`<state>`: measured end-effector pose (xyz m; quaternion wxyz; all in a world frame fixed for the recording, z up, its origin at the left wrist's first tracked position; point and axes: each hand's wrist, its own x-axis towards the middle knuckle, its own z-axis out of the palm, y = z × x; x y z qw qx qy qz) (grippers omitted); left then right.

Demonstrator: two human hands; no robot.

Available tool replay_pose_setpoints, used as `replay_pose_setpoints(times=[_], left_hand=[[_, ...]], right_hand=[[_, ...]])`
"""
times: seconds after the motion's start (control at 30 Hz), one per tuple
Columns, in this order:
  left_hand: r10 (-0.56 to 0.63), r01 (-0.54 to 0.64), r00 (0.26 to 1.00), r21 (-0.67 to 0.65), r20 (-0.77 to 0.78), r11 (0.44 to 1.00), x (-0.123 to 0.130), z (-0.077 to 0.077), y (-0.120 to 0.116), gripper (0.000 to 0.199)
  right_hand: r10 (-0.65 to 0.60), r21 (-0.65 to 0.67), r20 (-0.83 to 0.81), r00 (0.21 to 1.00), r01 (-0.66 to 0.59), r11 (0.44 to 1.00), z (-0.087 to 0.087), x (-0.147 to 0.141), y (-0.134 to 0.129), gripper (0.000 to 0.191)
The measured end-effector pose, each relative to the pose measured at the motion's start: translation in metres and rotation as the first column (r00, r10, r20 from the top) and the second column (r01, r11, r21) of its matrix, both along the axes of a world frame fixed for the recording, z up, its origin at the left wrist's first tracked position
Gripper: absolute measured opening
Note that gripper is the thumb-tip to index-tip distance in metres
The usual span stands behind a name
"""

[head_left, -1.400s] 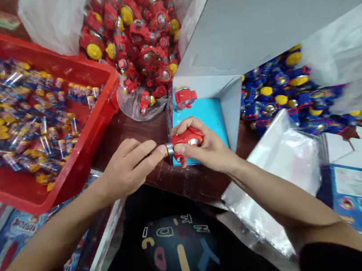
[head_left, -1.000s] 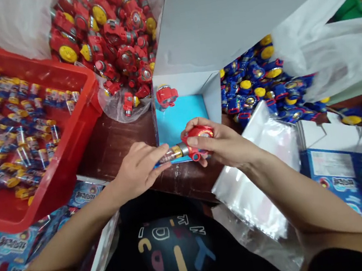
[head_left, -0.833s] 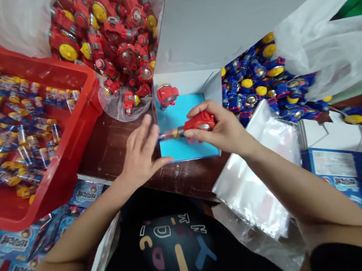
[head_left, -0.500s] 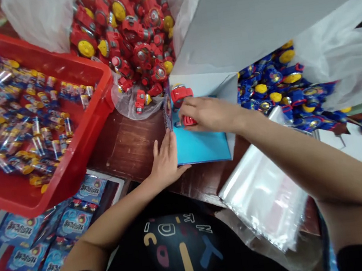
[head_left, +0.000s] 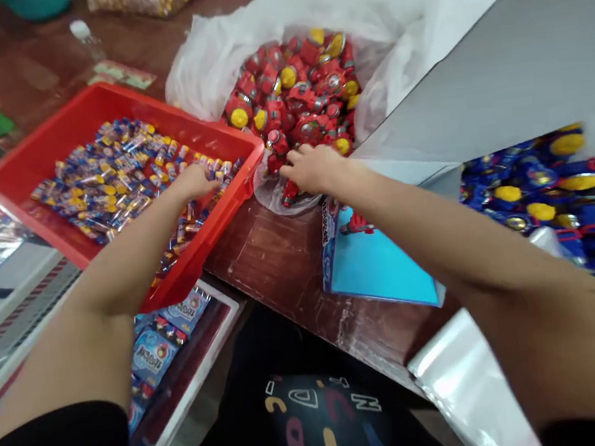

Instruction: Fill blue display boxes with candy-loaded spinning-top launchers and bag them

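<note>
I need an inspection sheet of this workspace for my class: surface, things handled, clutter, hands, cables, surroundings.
Surface: dark brown tabletop, scuffed near its front edge.
Things handled: yellow-capped tubes in a red crate; red toys heaped in a translucent bag.
Clutter: plastic sleeves at the table's front edge.
Hands: left hand among the tubes, right hand at the red toys; grip unclear.
Cables: nothing seen.
Surroundings: blue toys on the right; white-capped bottle beyond the crate.

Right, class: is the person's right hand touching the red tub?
Apart. In the head view, part of the red toy pile shows between the right hand and the red tub.
</note>
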<state>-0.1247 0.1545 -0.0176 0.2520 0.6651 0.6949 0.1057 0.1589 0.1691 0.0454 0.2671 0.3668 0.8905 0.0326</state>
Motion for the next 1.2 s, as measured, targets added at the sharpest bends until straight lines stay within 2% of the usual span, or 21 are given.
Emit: replay_pose_setpoints(times=[0.07,0.13,0.2,0.23,0.27,0.33,0.4,0.47,0.53,0.57,0.73,0.8,0.9,0.97,1.0,1.03,1.07,1.1,1.13,1.17,1.2], left_hand=[[-0.043,0.044,0.999,-0.017,0.021,0.999,0.008,-0.013,0.012,0.027],[-0.068,0.066,0.997,0.043,0.048,0.997,0.008,-0.015,0.014,0.034],[-0.068,0.050,0.993,0.174,0.094,0.983,0.001,-0.006,0.004,0.033],[-0.066,0.035,0.990,0.243,0.121,0.969,-0.003,0.002,-0.005,0.030],[-0.072,0.025,0.986,0.297,0.151,0.954,-0.006,0.011,-0.017,0.025],[-0.131,0.056,0.969,0.328,0.211,0.943,-0.002,0.030,-0.051,0.022],[-0.259,0.174,0.915,0.277,0.310,0.945,0.016,0.046,-0.093,0.028],[-0.376,0.301,0.800,0.228,0.468,0.926,0.044,0.054,-0.131,0.029],[-0.410,0.348,0.714,0.220,0.568,0.911,0.071,0.055,-0.155,0.028],[-0.410,0.344,0.700,0.227,0.584,0.911,0.082,0.054,-0.162,0.026],[-0.475,0.359,0.721,0.314,0.504,0.879,0.107,0.053,-0.167,0.020],[-0.516,0.386,0.719,0.349,0.465,0.854,0.112,0.056,-0.167,0.018],[-0.574,0.405,0.704,0.428,0.418,0.808,0.124,0.059,-0.172,0.017],[-0.616,0.411,0.715,0.514,0.332,0.753,0.132,0.055,-0.175,0.018],[-0.648,0.428,0.718,0.574,0.253,0.698,0.135,0.052,-0.176,0.020],[-0.686,0.461,0.713,0.637,0.149,0.617,0.137,0.047,-0.175,0.024],[-0.720,0.506,0.693,0.688,0.034,0.520,0.138,0.043,-0.174,0.028],[-0.745,0.550,0.664,0.719,-0.067,0.426,0.139,0.038,-0.172,0.031],[-0.756,0.580,0.642,0.727,-0.127,0.369,0.139,0.034,-0.170,0.032],[-0.762,0.591,0.635,0.717,-0.130,0.370,0.139,0.031,-0.166,0.032],[-0.760,0.578,0.646,0.697,-0.073,0.424,0.139,0.029,-0.163,0.031]], right_hand=[[-0.024,-0.078,0.073,0.997,0.029,0.997,-0.019,-0.022,0.023,0.038],[-0.011,-0.112,0.076,0.997,0.019,0.993,-0.026,-0.026,0.035,0.039],[0.031,-0.111,0.011,0.999,-0.030,0.993,-0.019,-0.014,0.031,0.049],[0.054,-0.108,-0.072,0.996,-0.062,0.992,-0.012,-0.005,0.024,0.055],[0.069,-0.111,-0.186,0.980,-0.090,0.990,-0.002,0.006,0.015,0.059],[0.048,-0.139,-0.443,0.895,-0.122,0.983,0.019,0.029,-0.011,0.060],[-0.003,-0.169,-0.617,0.787,-0.129,0.977,0.034,0.049,-0.041,0.052],[-0.002,-0.161,-0.666,0.746,-0.141,0.977,0.040,0.063,-0.070,0.040],[0.030,-0.112,-0.636,0.771,-0.131,0.985,0.039,0.072,-0.094,0.036],[0.048,-0.076,-0.606,0.794,-0.118,0.990,0.038,0.075,-0.104,0.038],[0.184,0.163,-0.477,0.860,-0.119,0.979,0.039,0.088,-0.137,0.041],[0.180,0.203,-0.459,0.870,-0.094,0.975,0.044,0.094,-0.147,0.040],[0.064,0.114,-0.522,0.851,-0.004,0.993,0.049,0.102,-0.159,0.041],[-0.108,-0.071,-0.606,0.788,0.081,0.994,0.051,0.105,-0.161,0.039],[-0.233,-0.218,-0.622,0.748,0.120,0.969,0.052,0.106,-0.161,0.037],[-0.378,-0.391,-0.602,0.703,0.153,0.908,0.052,0.108,-0.160,0.037],[-0.527,-0.572,-0.534,0.661,0.177,0.801,0.053,0.110,-0.159,0.038],[-0.653,-0.727,-0.431,0.622,0.189,0.660,0.053,0.113,-0.157,0.041],[-0.740,-0.829,-0.337,0.582,0.189,0.526,0.054,0.117,-0.156,0.045],[-0.788,-0.876,-0.293,0.542,0.179,0.449,0.055,0.123,-0.155,0.050],[-0.799,-0.869,-0.332,0.501,0.168,0.466,0.056,0.130,-0.156,0.057]])
